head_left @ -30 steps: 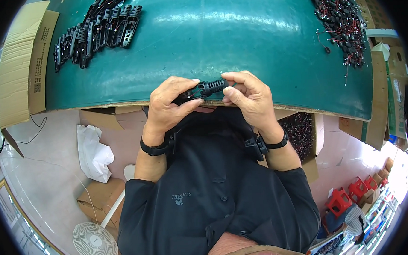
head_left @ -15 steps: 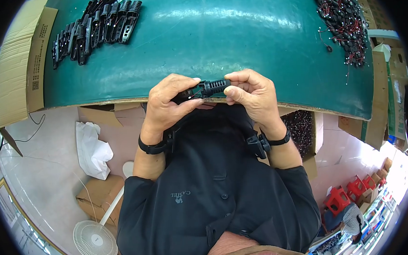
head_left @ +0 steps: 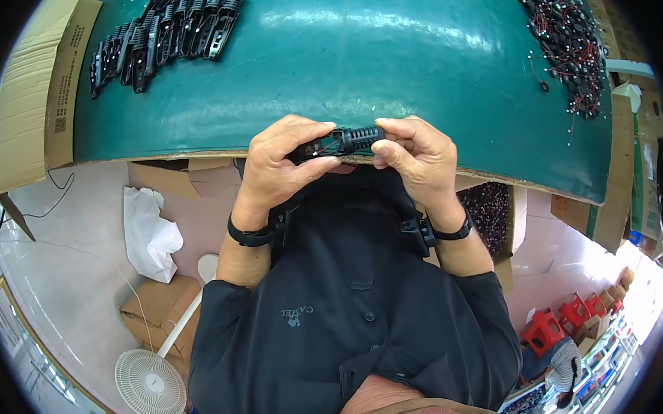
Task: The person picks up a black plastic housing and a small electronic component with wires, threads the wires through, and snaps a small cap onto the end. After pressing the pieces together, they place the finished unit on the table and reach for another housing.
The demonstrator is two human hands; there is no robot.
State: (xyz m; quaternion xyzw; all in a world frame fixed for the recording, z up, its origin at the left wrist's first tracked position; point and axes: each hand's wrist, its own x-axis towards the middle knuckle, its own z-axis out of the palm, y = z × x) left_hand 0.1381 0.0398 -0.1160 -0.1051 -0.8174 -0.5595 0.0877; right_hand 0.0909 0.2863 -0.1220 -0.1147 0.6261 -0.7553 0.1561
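While the two hands meet just over the near edge of the green table [head_left: 384,62], they pinch a small black plastic part [head_left: 341,141] between them: the left hand [head_left: 281,168] grips its left end with thumb and fingers curled around it, and the right hand [head_left: 415,154] clamps the ribbed right end. Since a second ago the part has barely shifted (the fingers have only closed a little tighter along it), so the fitting work seems to be still in hand rather than finished. A row of similar black parts [head_left: 161,36] lies at the table's far left, a heap of small wired pieces [head_left: 566,37] at the far right.
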